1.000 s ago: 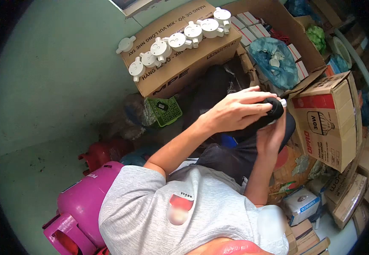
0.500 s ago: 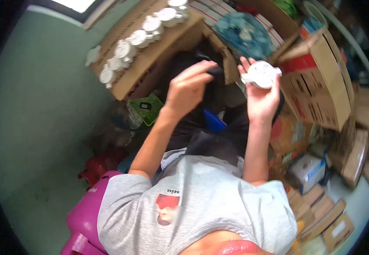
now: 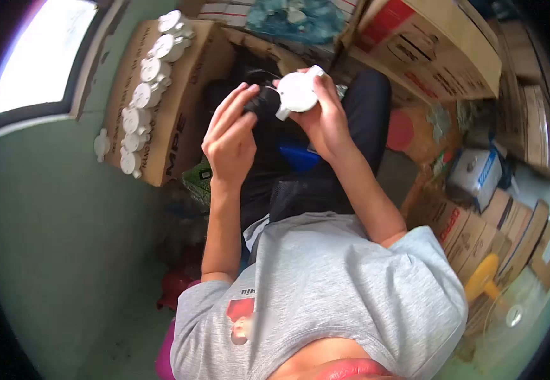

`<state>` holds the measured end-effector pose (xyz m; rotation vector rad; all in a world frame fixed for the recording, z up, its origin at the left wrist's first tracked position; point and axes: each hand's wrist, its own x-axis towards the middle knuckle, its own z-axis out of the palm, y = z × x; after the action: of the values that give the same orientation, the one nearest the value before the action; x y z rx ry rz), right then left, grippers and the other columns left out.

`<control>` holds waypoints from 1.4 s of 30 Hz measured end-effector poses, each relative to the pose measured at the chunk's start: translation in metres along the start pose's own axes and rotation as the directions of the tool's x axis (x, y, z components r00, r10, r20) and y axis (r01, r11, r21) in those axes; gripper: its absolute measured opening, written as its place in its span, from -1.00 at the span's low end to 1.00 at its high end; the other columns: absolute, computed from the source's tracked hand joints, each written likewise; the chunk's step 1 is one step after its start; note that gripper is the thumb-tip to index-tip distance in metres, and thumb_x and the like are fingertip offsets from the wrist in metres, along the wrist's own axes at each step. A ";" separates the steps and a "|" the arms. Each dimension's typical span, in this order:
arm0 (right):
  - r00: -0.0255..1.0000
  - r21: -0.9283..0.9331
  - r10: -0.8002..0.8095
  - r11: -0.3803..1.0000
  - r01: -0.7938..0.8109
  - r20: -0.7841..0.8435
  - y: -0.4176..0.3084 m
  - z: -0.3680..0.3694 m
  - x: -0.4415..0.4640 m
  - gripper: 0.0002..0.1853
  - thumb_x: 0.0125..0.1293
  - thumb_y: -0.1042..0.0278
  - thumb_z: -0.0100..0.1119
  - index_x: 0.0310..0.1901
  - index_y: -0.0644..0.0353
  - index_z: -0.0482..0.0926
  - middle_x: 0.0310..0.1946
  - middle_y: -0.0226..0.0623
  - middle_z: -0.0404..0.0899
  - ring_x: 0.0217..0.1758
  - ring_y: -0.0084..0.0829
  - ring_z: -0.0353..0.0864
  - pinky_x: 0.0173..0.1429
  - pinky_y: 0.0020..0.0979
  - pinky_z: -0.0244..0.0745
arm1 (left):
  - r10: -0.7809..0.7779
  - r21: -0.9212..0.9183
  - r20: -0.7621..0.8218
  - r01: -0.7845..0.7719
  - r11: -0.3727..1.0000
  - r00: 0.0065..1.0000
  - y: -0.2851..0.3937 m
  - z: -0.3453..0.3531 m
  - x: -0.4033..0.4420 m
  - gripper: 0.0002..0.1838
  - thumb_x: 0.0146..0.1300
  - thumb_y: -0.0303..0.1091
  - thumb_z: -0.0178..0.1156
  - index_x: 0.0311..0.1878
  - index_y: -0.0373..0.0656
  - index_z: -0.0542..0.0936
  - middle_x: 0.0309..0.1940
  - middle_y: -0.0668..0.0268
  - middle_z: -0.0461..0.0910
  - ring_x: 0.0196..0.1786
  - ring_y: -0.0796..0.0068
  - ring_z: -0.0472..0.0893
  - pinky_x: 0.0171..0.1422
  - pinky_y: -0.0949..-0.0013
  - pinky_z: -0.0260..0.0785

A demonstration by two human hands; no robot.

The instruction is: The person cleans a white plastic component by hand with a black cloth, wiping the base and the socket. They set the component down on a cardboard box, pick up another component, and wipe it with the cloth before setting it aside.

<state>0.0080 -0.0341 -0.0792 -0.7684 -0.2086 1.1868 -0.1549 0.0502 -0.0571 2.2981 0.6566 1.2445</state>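
Observation:
My left hand [image 3: 230,136] is closed on a dark, blurred black object [image 3: 262,102], just left of a white round box. The white round box [image 3: 298,92] has short spouts on its rim and rests in my right hand [image 3: 326,123], with the fingers behind it and the thumb at its edge. Several similar white round boxes [image 3: 146,95] stand in a row on a cardboard carton [image 3: 183,107] at the upper left. One more white piece [image 3: 102,145] lies at the carton's left edge.
A blue plastic bag [image 3: 294,19] lies at the top. Large cartons [image 3: 433,50] stand at the upper right, with smaller boxes [image 3: 471,228] below. A blue item [image 3: 300,157] lies between my legs. A window [image 3: 44,57] is at the upper left.
The view has turned and shifted. My hands have parted, then come close again. The white box, first mostly hidden, now shows in my right hand, and the black object is at my left fingers.

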 end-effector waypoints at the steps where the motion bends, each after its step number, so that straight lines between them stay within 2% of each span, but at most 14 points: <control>1: 0.999 -0.019 -0.005 1.000 0.004 -0.032 -0.001 0.003 0.001 -0.62 0.79 0.04 -0.19 0.34 0.10 0.42 0.28 0.11 0.64 0.37 -0.03 0.66 0.47 -0.02 0.55 | 0.008 -0.023 0.021 -0.007 1.000 1.000 0.010 0.004 -0.001 -0.90 0.12 -0.74 0.26 -0.35 -0.35 0.66 0.12 0.09 0.80 0.32 -0.01 0.73 0.42 0.10 0.58; 3: 0.992 0.037 0.009 0.999 -0.014 0.128 -0.003 0.002 0.000 -0.66 0.78 0.10 -0.17 0.33 0.08 0.44 0.25 -0.02 0.68 0.33 -0.23 0.68 0.39 -0.06 0.57 | 0.180 -0.135 0.251 -0.150 0.979 0.951 0.021 0.011 0.000 -0.88 0.19 -0.72 0.24 -0.45 -0.37 0.58 0.12 0.03 0.80 0.37 -0.03 0.70 0.48 0.05 0.54; 5: 0.984 -0.254 -0.181 0.951 0.176 0.003 0.012 -0.006 0.007 -0.66 0.77 0.07 -0.15 0.34 0.03 0.45 0.23 -0.09 0.70 0.32 -0.29 0.69 0.24 -0.20 0.62 | 0.117 -0.110 0.225 -0.094 0.989 0.967 0.006 0.024 -0.008 -0.86 0.11 -0.73 0.21 -0.51 -0.37 0.51 0.11 0.07 0.81 0.40 -0.02 0.68 0.48 0.07 0.56; 11: 0.996 -0.078 -0.070 0.995 0.066 -0.056 -0.009 -0.014 0.002 -0.62 0.76 -0.02 -0.14 0.36 -0.03 0.43 0.24 -0.24 0.68 0.30 -0.39 0.72 0.01 -0.49 0.55 | -0.038 -0.122 0.113 0.052 0.991 0.993 0.007 0.027 0.003 -0.86 0.14 -0.83 0.09 -0.49 -0.45 0.47 0.07 -0.04 0.81 0.33 -0.04 0.74 0.42 0.11 0.57; 16: 0.991 -0.075 -0.134 0.988 0.133 -0.005 -0.010 -0.014 -0.001 -0.60 0.79 0.04 -0.21 0.36 0.15 0.39 0.17 0.02 0.69 0.29 -0.19 0.73 0.40 -0.25 0.57 | 0.168 -0.151 0.214 -0.138 0.979 0.962 0.019 0.041 0.004 -0.84 0.10 -0.74 0.24 -0.51 -0.31 0.54 0.09 0.10 0.82 0.31 0.00 0.74 0.35 0.12 0.64; 20: 0.996 -0.021 -0.086 0.996 0.086 -0.007 -0.029 -0.013 -0.009 -0.55 0.80 0.02 -0.23 0.41 0.17 0.38 0.19 0.02 0.69 0.29 -0.27 0.71 0.40 -0.26 0.56 | -0.002 -0.230 0.153 0.038 0.972 0.988 -0.004 0.037 0.012 -0.83 0.06 -0.80 0.23 -0.51 -0.35 0.50 0.07 0.05 0.81 0.25 -0.01 0.78 0.31 0.16 0.65; 23: 0.997 -0.105 -0.054 0.993 0.060 0.062 -0.033 -0.013 -0.013 -0.52 0.79 0.00 -0.21 0.45 0.18 0.37 0.22 0.03 0.69 0.29 -0.29 0.70 0.42 -0.26 0.55 | -0.393 -0.324 0.122 0.411 0.852 0.911 0.011 0.028 0.017 -0.79 0.22 -0.79 0.23 -0.13 -0.38 0.73 0.21 0.07 0.77 0.21 0.20 0.78 0.29 0.27 0.60; 25: 0.993 -0.168 -0.067 0.982 0.083 0.098 -0.026 -0.011 -0.009 -0.50 0.79 -0.03 -0.23 0.42 0.18 0.43 0.27 0.05 0.67 0.30 -0.30 0.70 0.42 -0.25 0.54 | -0.496 -0.662 0.195 0.486 0.570 0.846 0.030 0.039 0.025 -0.60 0.37 -0.69 0.19 0.26 -0.39 0.67 0.37 0.08 0.67 0.13 0.51 0.67 0.26 0.41 0.51; 26: 0.992 -0.182 -0.125 0.975 0.126 0.017 -0.016 -0.016 -0.006 -0.49 0.79 -0.02 -0.24 0.39 0.21 0.46 0.26 0.04 0.67 0.30 -0.28 0.69 0.43 -0.26 0.53 | -0.417 -0.607 0.303 0.511 0.608 0.857 0.026 0.041 0.019 -0.58 0.42 -0.60 0.18 0.32 -0.41 0.60 0.48 -0.02 0.55 0.37 0.39 0.59 0.47 0.30 0.39; 27: 0.983 -0.197 -0.176 0.967 0.162 -0.056 -0.009 -0.020 0.001 -0.48 0.79 -0.02 -0.25 0.37 0.23 0.50 0.25 0.03 0.67 0.30 -0.26 0.69 0.43 -0.26 0.53 | -0.245 -0.554 0.230 0.333 0.763 0.942 0.022 0.051 0.013 -0.61 0.42 -0.56 0.19 0.28 -0.44 0.60 0.51 -0.03 0.50 0.53 0.24 0.49 0.60 0.20 0.26; 31: 0.937 0.064 -0.348 0.935 0.349 -0.029 -0.042 -0.040 0.038 -0.51 0.73 0.02 -0.15 0.18 0.36 0.55 0.15 0.06 0.67 0.39 0.08 0.63 0.61 0.02 0.45 | -0.211 -0.646 0.376 0.419 0.638 0.902 0.041 0.055 0.001 -0.90 0.28 -0.73 0.25 -0.16 -0.42 0.62 0.44 -0.08 0.56 0.46 0.16 0.57 0.49 0.22 0.37; 34: 0.944 0.088 -0.327 0.940 0.330 -0.043 -0.045 -0.053 0.047 -0.55 0.72 0.03 -0.14 0.18 0.29 0.53 0.27 0.17 0.61 0.46 0.24 0.55 0.62 0.29 0.38 | -0.238 -0.640 0.340 0.410 0.650 0.910 0.034 0.048 -0.012 -0.80 0.26 -0.65 0.30 -0.06 -0.41 0.58 0.32 -0.04 0.63 0.36 0.23 0.61 0.45 0.23 0.40; 37: 0.962 -0.101 -0.268 0.957 0.272 0.046 -0.033 -0.032 0.032 -0.51 0.73 -0.02 -0.18 0.33 0.24 0.43 0.38 0.14 0.53 0.52 0.17 0.51 0.62 0.20 0.39 | -0.381 -0.497 0.245 0.453 0.741 0.892 0.001 0.047 -0.040 -0.36 0.19 -0.35 0.50 0.30 -0.26 0.46 0.11 0.12 0.63 0.19 0.32 0.62 0.39 0.23 0.43; 42: 0.974 -0.418 -0.049 0.897 0.141 0.223 0.032 -0.012 0.010 -0.53 0.77 0.06 -0.13 0.37 0.32 0.40 0.42 0.04 0.52 0.49 -0.08 0.54 0.59 -0.06 0.39 | -0.443 -0.286 0.309 0.526 0.801 0.842 0.009 0.000 -0.034 0.10 0.09 -0.26 0.65 0.67 -0.11 0.26 0.36 0.09 0.59 0.38 0.20 0.62 0.45 0.14 0.47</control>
<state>-0.0061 -0.0249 -0.1105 -1.0076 -0.6961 1.1385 -0.1694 0.0229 -0.0739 1.7703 0.7967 0.7624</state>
